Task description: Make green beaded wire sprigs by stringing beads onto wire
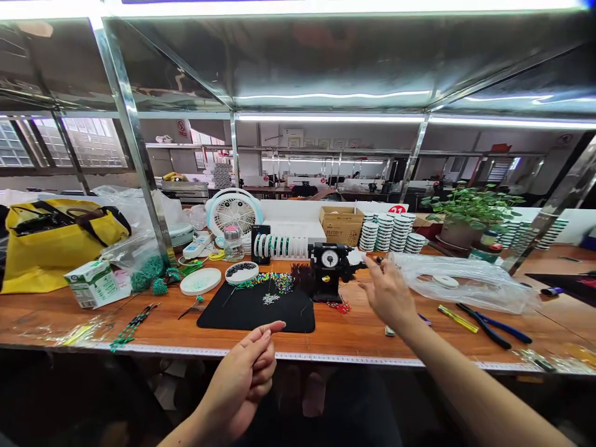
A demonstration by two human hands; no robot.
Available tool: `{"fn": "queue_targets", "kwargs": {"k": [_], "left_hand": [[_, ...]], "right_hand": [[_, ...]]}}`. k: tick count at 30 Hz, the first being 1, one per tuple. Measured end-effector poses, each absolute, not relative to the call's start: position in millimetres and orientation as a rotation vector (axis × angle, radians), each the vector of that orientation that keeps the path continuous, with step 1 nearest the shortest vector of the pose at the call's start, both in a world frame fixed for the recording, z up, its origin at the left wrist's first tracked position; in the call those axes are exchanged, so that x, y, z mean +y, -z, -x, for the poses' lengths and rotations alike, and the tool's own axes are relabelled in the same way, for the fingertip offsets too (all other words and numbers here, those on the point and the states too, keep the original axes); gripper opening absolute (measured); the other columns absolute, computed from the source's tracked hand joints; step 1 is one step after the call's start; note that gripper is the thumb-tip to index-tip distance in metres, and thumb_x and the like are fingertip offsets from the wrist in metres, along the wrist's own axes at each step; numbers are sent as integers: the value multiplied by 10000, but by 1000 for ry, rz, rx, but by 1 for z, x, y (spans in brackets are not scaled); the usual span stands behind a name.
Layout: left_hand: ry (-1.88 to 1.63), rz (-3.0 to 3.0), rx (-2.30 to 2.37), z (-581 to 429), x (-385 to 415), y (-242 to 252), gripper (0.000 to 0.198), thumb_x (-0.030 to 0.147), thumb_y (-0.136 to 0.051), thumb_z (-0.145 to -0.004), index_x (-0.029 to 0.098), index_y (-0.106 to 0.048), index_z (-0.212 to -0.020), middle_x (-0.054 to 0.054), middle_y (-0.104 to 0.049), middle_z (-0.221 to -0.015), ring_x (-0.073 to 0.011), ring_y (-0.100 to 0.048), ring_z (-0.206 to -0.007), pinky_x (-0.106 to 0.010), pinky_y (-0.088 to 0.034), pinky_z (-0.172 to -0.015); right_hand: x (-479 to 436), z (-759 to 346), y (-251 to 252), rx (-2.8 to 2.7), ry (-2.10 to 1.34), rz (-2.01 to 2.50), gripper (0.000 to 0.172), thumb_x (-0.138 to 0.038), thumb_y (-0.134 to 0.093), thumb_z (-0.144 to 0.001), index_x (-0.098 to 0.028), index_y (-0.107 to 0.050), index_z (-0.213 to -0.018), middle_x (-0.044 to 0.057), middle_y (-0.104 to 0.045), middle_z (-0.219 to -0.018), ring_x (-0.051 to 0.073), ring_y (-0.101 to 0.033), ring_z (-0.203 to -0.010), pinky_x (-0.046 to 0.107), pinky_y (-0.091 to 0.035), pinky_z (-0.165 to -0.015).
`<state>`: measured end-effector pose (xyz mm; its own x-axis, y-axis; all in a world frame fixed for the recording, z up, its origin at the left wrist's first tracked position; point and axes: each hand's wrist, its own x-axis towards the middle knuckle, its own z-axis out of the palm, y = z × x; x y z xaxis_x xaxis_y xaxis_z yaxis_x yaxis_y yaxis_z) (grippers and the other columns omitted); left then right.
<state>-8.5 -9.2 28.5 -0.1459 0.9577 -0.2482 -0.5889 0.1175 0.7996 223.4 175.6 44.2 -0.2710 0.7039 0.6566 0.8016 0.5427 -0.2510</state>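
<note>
My left hand [246,375] is closed in front of the table edge, thumb pressed against the index finger. Whatever it pinches is too fine to make out. My right hand [390,292] is at the crank handle [379,259] of a small black winding machine [326,273] with a round white dial. Its fingers are bent about the handle and partly hide it. A row of white spools [284,247], some with green thread, sits on the machine's shaft to the left. Below them lies a black mat [256,313] with colourful beads [279,282] and a pile of clear beads [270,299].
A bead dish [242,272] and a white lid [200,282] stand left of the machine. Pliers [493,326], a yellow cutter [457,318] and a plastic bag [470,285] lie right. Stacked spools [386,233], a carton [341,225] and a fan [234,214] stand behind.
</note>
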Motion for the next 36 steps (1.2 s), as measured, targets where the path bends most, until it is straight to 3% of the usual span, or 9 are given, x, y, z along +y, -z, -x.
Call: {"fn": "queue_targets", "kwargs": {"k": [4,7,11,14,17,21,25,31,36], "left_hand": [[-1402,-479,969,12,-9,-28,369,334,-629,-772,181,-562,-1101,84,-284,-533,-27,-155,-392,-138,-82,-349],[-1372,-463,983,13,-15,-31,372,343,-643,-760,180,-583,-1088,80,-285,-529,-28,-152,-393,-139,-86,-346],[-1342,-461,1033,16,-22,-39,367,338,-656,-746,186,-603,-1075,80,-277,-521,-29,-147,-387,-139,-81,-342],[-1335,-471,1060,19,-26,-43,362,339,-671,-728,211,-613,-1062,71,-299,-525,-33,-159,-384,-147,-85,-340],[-1341,-472,1070,22,-28,-45,388,353,-701,-695,241,-620,-1058,61,-312,-536,-36,-162,-391,-158,-93,-342],[-1325,-443,1125,20,-30,-51,509,384,-784,-574,255,-635,-1043,62,-304,-513,-29,-124,-396,-165,-76,-342],[-1308,-381,1167,18,-31,-60,672,405,-838,-434,273,-624,-1057,70,-299,-468,-24,-81,-393,-163,-50,-336],[-1304,-329,1158,25,-32,-58,732,400,-819,-468,321,-559,-1148,73,-269,-460,-36,-86,-386,-174,-73,-328],[-1295,-306,1135,29,-32,-49,727,374,-820,-471,311,-558,-1146,76,-256,-470,-29,-101,-373,-168,-80,-319]], "right_hand": [[215,-254,-84,-2129,161,1458,391,-280,-530,-811,-135,-561,-1173,151,-615,-962,288,-575,-851,373,-427,-726],[206,-272,-114,-2150,2,1347,302,-319,-537,-800,-152,-643,-1028,89,-649,-781,230,-575,-734,313,-413,-657],[184,-301,-136,-2322,-905,1078,358,-435,-587,-756,-147,-667,-953,-30,-473,-511,87,-370,-430,209,-273,-427],[180,-319,-134,-2138,-1400,955,471,-514,-587,-726,-112,-667,-957,-62,-382,-498,32,-186,-363,190,-122,-361],[190,-321,-121,-1913,-1413,952,516,-568,-515,-761,-106,-664,-934,-69,-350,-498,24,-155,-350,195,-92,-349],[207,-302,-106,-1830,-1113,1104,487,-559,-504,-778,-107,-656,-877,-85,-275,-467,42,-215,-368,189,-131,-356],[211,-288,-100,-1830,-1076,1060,452,-512,-481,-806,-112,-652,-929,-75,-315,-486,47,-251,-369,189,-164,-350],[209,-286,-99,-1824,-1176,923,450,-462,-445,-834,-98,-626,-1025,-58,-352,-562,37,-281,-368,187,-171,-340],[211,-286,-90,-1881,-1189,766,481,-414,-342,-870,-84,-572,-1134,-92,-224,-473,54,-165,-348,189,-166,-336]]}}
